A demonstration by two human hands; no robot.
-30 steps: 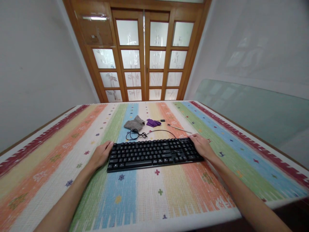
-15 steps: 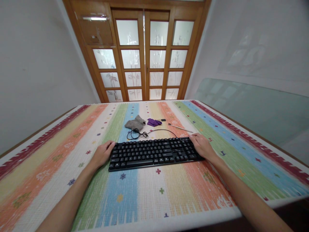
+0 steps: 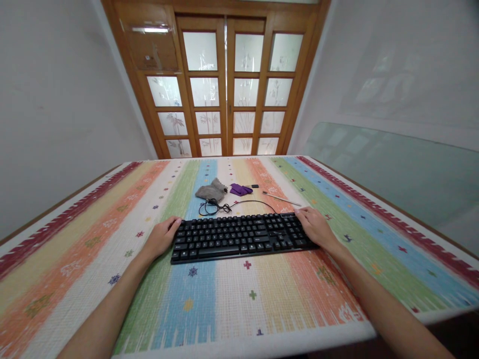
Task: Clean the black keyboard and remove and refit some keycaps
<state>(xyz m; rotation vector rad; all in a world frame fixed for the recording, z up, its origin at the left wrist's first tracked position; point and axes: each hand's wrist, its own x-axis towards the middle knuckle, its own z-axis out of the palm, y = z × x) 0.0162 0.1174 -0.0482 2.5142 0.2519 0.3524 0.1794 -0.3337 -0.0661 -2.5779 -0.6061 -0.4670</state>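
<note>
A black computer keyboard (image 3: pixel 239 238) lies across the striped tablecloth in front of me, its keys facing up. My left hand (image 3: pixel 163 236) grips its left end, thumb at the upper corner and the other fingers mostly hidden. At the opposite end, my right hand (image 3: pixel 313 227) is closed round the right edge, with the thumb by the top corner. The keyboard's thin black cable (image 3: pixel 220 207) runs from its back edge to a loose coil behind it.
Behind the keyboard lie a grey cloth (image 3: pixel 211 190), a folded purple cloth (image 3: pixel 240 189) with a small black-ended item (image 3: pixel 255 186) beside it, and a thin stick-like brush (image 3: pixel 281 198). The patterned tablecloth (image 3: pixel 232 299) covers the table. Wooden doors (image 3: pixel 226 89) stand beyond.
The view has shifted slightly, so everything appears a little further right. Both hands keep their hold on the keyboard, which shows no clear movement on the table.
</note>
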